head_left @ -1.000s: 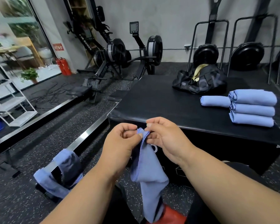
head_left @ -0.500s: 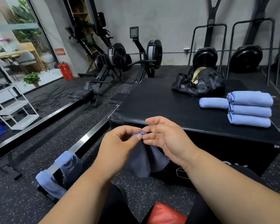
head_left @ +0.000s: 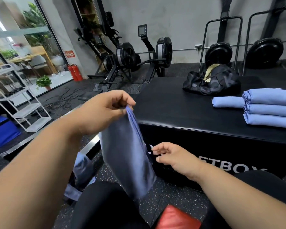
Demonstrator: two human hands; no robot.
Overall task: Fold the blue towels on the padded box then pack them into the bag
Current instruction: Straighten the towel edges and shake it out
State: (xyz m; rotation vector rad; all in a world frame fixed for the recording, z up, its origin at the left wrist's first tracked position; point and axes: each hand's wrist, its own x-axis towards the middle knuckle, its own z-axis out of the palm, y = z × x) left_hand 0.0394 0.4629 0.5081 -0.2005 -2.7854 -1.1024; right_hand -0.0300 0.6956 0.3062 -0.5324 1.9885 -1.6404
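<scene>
On the padded box (head_left: 180, 104), a stack of folded towels (head_left: 269, 107) and one rolled towel (head_left: 228, 101) are seen just before the bag (head_left: 212, 81).

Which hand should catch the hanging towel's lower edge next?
Right. The right hand is open beside the hanging towel, low down, while the left hand pinches its top corner.

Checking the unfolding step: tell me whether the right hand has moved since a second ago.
Yes. The right hand has dropped from the padded box's top edge to its front face, down the hanging towel.
</scene>
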